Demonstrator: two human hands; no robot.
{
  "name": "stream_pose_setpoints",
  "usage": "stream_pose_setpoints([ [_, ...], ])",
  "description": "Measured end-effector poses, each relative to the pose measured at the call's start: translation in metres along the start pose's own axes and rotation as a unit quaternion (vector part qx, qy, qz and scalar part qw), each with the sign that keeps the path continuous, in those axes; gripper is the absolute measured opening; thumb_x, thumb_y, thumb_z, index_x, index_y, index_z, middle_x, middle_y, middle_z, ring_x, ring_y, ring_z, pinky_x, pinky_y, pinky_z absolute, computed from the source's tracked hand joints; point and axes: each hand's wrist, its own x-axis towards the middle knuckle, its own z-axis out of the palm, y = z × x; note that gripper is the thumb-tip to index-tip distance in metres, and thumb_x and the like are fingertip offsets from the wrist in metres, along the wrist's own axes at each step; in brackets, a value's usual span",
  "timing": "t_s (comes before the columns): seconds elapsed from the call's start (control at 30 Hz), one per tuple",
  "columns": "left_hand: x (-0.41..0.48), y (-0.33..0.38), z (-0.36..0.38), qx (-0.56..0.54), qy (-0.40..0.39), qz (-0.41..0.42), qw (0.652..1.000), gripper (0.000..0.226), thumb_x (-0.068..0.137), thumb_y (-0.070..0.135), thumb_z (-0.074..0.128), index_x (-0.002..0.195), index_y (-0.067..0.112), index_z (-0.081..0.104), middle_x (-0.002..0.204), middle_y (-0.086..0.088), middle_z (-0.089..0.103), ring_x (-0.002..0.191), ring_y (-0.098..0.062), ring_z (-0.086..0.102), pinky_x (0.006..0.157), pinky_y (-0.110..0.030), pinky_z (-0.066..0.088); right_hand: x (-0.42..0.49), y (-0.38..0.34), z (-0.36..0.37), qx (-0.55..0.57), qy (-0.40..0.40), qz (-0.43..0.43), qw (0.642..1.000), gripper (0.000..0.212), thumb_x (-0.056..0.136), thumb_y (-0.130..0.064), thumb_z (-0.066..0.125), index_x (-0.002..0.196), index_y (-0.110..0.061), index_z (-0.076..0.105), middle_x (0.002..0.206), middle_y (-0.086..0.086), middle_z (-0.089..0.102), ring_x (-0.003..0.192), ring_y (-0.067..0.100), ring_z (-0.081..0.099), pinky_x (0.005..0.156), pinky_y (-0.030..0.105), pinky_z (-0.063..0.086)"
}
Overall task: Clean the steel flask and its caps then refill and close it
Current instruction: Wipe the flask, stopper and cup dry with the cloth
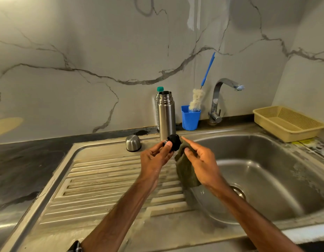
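Worked right over the ridge between the ribbed drainboard (106,179) and the sink basin (266,160), with free room above both. Pinched the black stopper (174,143) in the left hand (154,157), thumb and curled fingers clamped on it, just in front of the flask (166,115). Pressed a green cloth (186,171) against the stopper with the right hand (203,160), thumb and fingers gripping the cloth, tail hanging over the basin edge. Saw the flask upright on the back rim, long axis vertical, open mouth up, just beside a blue cup (190,118) holding a brush (196,100). Saw the steel cap (133,145) dome-up left of the flask, apart from it. Spotted a tap (219,99) behind the basin, a yellow basket (288,122) far right, a plastic bottle (160,89) behind the flask. Worn wet steel, dark counter (30,160), veined marble wall (85,51).
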Motion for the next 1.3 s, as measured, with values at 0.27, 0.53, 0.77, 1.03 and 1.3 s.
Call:
stream_pose_setpoints([
  [0.27,-0.005,-0.005,0.006,0.000,0.021,0.025,0.999,0.034,0.089,0.014,0.074,0.121,0.002,0.071,0.105,-0.013,0.078,0.102,-0.025,0.075,0.087,-0.031,0.061,-0.007,-0.002,0.002,-0.057,-0.003,-0.026,0.998,0.045,0.102,-0.017,0.053,0.146,-0.026,0.048,0.131,-0.008,0.062,0.109,-0.002,0.061,0.085,0.011,0.051],
  [0.53,-0.004,-0.005,0.005,0.065,0.016,0.070,0.995,0.019,0.092,0.015,0.072,0.111,0.012,0.076,0.094,-0.008,0.079,0.095,-0.022,0.076,0.079,-0.024,0.060,-0.012,-0.009,0.003,-0.130,-0.025,-0.069,0.989,0.052,0.103,-0.012,0.051,0.150,-0.027,0.037,0.136,-0.010,0.054,0.112,-0.002,0.058,0.097,0.008,0.045],
  [0.77,-0.004,-0.013,0.005,0.239,-0.031,0.143,0.960,0.016,0.093,0.028,0.075,0.107,0.023,0.079,0.091,0.002,0.079,0.087,-0.019,0.076,0.084,-0.051,0.061,0.004,-0.005,0.000,-0.206,-0.034,-0.113,0.971,0.052,0.102,-0.002,0.046,0.150,-0.022,0.039,0.158,-0.004,0.035,0.144,0.002,0.026,0.101,-0.007,0.017],
  [1.03,0.000,-0.005,0.002,0.343,-0.068,0.217,0.911,0.030,0.089,0.022,0.078,0.119,0.025,0.075,0.098,0.013,0.078,0.089,-0.001,0.073,0.078,-0.019,0.058,0.010,-0.004,-0.009,-0.165,-0.031,-0.086,0.982,0.038,0.104,-0.011,0.045,0.135,-0.030,0.057,0.117,-0.008,0.065,0.106,0.002,0.062,0.089,0.013,0.051],
  [1.3,0.005,0.003,-0.011,0.305,-0.131,0.146,0.932,0.034,0.092,0.022,0.075,0.126,0.017,0.072,0.106,0.002,0.078,0.095,-0.015,0.075,0.088,-0.041,0.062,0.020,0.003,-0.020,0.034,-0.006,0.040,0.999,0.026,0.105,-0.018,0.046,0.117,-0.028,0.067,0.109,0.001,0.072,0.105,0.022,0.067,0.090,0.038,0.057],
])
